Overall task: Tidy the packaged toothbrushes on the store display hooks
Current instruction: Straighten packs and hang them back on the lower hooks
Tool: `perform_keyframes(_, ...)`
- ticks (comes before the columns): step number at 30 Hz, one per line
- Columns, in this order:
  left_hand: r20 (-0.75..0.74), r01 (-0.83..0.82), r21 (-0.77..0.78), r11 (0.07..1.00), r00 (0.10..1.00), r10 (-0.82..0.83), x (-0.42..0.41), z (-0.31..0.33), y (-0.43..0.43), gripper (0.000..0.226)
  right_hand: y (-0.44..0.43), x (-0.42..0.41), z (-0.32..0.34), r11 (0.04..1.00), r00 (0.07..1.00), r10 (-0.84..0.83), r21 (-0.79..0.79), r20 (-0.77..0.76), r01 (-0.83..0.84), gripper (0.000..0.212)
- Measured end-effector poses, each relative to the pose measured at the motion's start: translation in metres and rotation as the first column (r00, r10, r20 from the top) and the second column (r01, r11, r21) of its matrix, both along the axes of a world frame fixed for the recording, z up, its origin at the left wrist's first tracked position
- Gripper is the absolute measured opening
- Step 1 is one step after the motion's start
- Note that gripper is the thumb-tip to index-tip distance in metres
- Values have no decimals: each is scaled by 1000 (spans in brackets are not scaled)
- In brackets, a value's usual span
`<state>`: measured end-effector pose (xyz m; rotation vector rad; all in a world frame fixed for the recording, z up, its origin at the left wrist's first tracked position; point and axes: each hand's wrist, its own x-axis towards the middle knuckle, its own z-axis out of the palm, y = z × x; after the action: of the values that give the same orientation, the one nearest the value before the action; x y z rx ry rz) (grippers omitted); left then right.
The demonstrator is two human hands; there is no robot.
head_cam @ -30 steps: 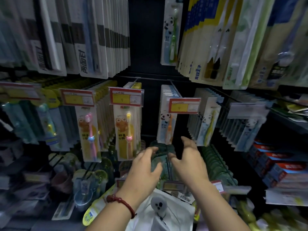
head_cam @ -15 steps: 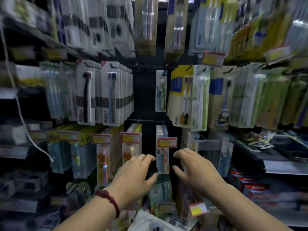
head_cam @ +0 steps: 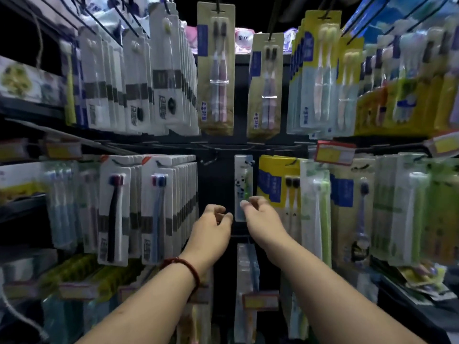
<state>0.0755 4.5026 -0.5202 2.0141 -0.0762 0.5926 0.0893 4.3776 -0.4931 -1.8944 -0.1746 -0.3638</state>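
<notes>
Lifting over the last half second, both hands are now level with the middle row of the display rack (head_cam: 216, 145) rather than the lower row by the orange price tag (head_cam: 260, 301), and the view has tilted up to show one more row of packs at the top. The left hand (head_cam: 213, 224), with a red bead bracelet (head_cam: 185, 268) on its wrist, has loosely curled fingers and holds nothing, in front of the dark gap at the rack's centre. The right hand (head_cam: 260, 217) is just beside it but apart, its fingers curled more than before. Its thumb tip overlaps the lower part of the panda toothbrush pack (head_cam: 243, 184), though whether it pinches the pack or only touches it cannot be told. That pack is narrow and white, printed with a panda and holding a green brush. It hangs upright near the centre of the middle row, between the white packs (head_cam: 171, 207) on the left and the yellow and blue pack (head_cam: 272, 187) on the right.
</notes>
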Motion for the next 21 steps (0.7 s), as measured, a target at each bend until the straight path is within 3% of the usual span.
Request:
perform_keyframes(5, -57, -35, -76, 997, 998, 30, 90, 15, -9, 31, 19, 89, 12, 994, 993, -107, -37, -46, 105, 47)
perform_keyframes(9, -57, -16, -95, 995, 998, 10, 152, 13, -12, 26, 23, 150, 8, 983, 981, -173, 49, -87, 178, 45)
perform_keyframes(15, -93, 44, -208, 977, 994, -64, 223, 6, -23, 49, 23, 191, 4, 975, 971, -211, 38, -115, 217, 51)
perform_keyframes(19, -117, 139, -311, 940, 976, -182, 234, 9, -29, 32, 25, 196, 5, 978, 979, -165, 112, -117, 178, 46)
perform_keyframes(21, -70, 171, -397, 902, 974, -215, 232, 8, -34, 21, 30, 194, 3, 968, 987, -111, 213, -114, 133, 53)
